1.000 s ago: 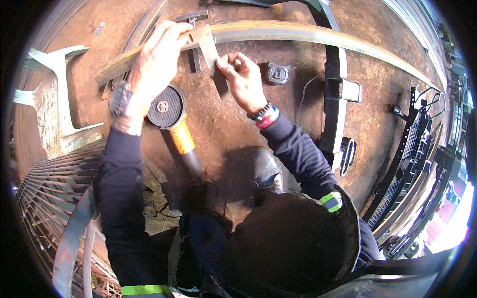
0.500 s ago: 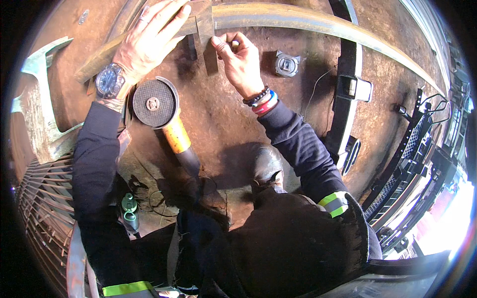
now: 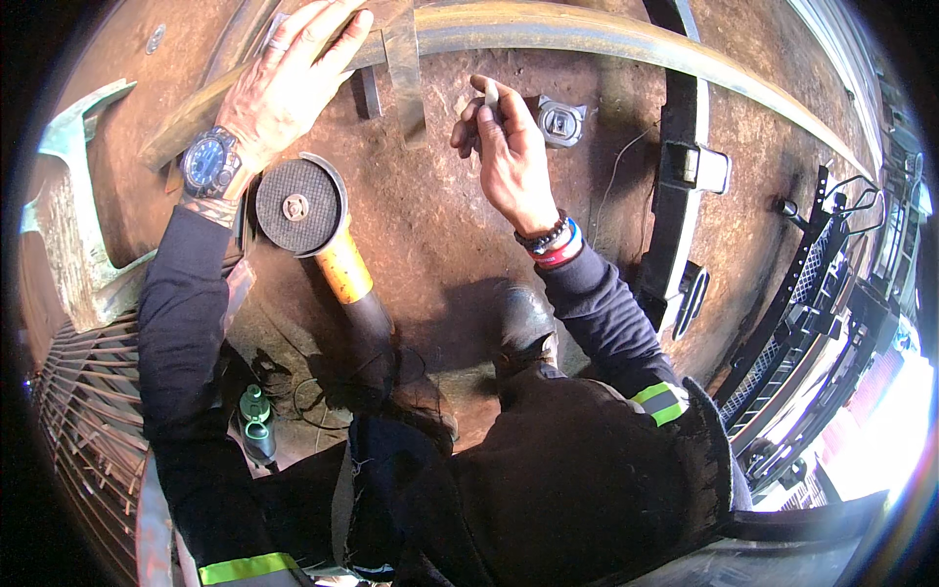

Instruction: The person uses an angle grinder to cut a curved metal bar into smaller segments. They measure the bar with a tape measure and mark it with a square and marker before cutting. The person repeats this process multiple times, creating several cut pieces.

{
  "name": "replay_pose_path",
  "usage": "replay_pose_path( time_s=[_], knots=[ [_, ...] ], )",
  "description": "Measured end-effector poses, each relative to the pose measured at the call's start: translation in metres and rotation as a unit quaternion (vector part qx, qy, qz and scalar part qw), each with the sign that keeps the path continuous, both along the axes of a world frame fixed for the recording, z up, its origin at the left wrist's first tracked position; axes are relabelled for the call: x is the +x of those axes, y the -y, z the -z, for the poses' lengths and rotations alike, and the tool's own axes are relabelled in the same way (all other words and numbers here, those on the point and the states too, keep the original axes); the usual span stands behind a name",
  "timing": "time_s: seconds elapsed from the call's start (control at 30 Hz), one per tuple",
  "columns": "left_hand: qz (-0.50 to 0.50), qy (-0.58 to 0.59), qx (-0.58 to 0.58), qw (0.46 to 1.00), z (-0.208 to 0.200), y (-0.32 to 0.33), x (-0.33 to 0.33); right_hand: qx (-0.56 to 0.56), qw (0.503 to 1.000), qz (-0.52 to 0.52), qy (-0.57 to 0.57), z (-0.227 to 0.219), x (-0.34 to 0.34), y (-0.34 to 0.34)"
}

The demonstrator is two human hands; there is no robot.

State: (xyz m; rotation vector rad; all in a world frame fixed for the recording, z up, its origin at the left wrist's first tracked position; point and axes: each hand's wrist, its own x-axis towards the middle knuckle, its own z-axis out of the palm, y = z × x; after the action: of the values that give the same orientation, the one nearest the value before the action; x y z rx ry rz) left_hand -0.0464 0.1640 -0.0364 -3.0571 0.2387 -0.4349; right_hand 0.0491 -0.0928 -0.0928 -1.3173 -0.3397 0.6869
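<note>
Left hand (image 3: 279, 103) over bar (image 3: 528, 28), right hand (image 3: 516, 161) (pinching white stub (image 3: 491, 94))

Left arm (image 3: 181, 342) reached well forward, nearly straight as I see it; left hand (image 3: 284, 93) flat, back upward, fingers extended, angled inward at the wrist. Right arm (image 3: 616, 313) bent, forearm slanting inward. Right hand (image 3: 514, 157) half curled, thumb and fingers pinched. Hands apart, left farther forward.
</note>
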Motion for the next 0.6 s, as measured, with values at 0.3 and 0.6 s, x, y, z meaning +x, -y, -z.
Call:
replay_pose_path(
  time_s=[0.3,0.6],
  knots=[
    [-0.007,-0.009,-0.011,1.0,-0.005,0.004,0.001,-0.101,0.963,0.038,0.245,-0.024,0.01,-0.016],
    [-0.001,0.006,-0.034,0.999,-0.003,0.006,0.002,-0.142,0.856,0.045,0.496,-0.046,0.025,-0.058]
  ],
)
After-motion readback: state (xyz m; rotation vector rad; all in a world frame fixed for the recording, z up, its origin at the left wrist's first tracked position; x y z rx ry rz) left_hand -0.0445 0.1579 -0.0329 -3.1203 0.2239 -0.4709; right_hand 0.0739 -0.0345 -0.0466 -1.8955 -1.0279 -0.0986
